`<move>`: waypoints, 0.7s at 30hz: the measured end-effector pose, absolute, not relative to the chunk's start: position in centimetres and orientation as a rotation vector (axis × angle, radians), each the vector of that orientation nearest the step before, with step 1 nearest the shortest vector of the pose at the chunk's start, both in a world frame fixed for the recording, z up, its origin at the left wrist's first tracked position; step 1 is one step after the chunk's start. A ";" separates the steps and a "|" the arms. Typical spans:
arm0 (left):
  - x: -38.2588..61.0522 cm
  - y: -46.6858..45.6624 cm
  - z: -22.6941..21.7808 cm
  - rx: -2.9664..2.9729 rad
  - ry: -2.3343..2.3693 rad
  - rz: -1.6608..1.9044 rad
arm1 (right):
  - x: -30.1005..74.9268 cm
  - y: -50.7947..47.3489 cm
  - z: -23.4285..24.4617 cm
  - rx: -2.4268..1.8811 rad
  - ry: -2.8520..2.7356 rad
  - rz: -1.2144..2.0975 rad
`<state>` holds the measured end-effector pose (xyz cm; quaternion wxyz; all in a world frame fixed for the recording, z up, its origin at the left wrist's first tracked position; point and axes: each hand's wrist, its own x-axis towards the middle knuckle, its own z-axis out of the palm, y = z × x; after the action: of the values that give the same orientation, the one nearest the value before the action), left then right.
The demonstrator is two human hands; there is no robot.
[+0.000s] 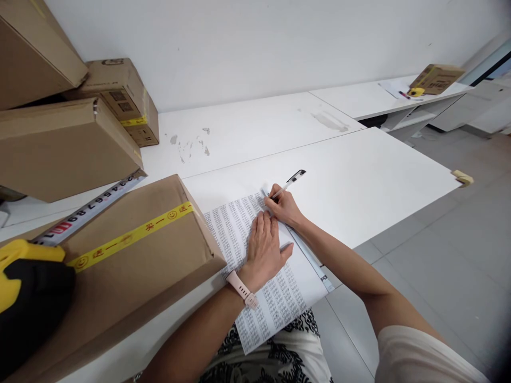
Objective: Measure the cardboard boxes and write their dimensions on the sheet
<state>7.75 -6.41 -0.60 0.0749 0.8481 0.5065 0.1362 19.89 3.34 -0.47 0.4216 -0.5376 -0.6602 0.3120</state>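
Observation:
My right hand (282, 206) grips a pen (292, 180) with a clear barrel and black clip, its fingers pinched near the top of a sheet of paper (291, 282). Rows of small dark writing cover much of the sheet, which hangs past the table's front edge. The pen's tip is hidden by my fingers. My left hand (266, 247) lies flat on the paper, fingers stretched out. Left of the paper is a cardboard box (159, 260) with yellow printed tape. On that box rests a yellow and black tape measure (35, 276), its blade (91, 210) pulled out.
More cardboard boxes (59, 149) are stacked at the left against the wall. The white table (339, 170) extends right to a corner with a beige guard (463, 177). Farther right, a shelf holds a small box (437, 78) and another yellow tape measure (416, 92).

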 end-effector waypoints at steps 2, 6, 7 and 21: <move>7.7 -6.4 -0.6 2.547 1.520 0.411 | 19.9 3.4 -0.5 -1.344 -1.647 0.796; 7.7 -6.4 -0.5 2.551 1.516 0.404 | 19.9 3.4 -0.6 -1.333 -1.641 0.786; 7.7 -6.4 -0.4 2.551 1.514 0.400 | 19.9 3.4 -0.6 -1.326 -1.633 0.787; 7.7 -6.4 -0.2 2.553 1.523 0.352 | 20.0 3.5 -0.7 -1.319 -1.600 0.778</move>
<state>7.68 -6.45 -0.15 0.0740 0.8504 0.5075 0.1173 19.97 3.47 -0.73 0.4470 -0.5327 -0.6462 0.3143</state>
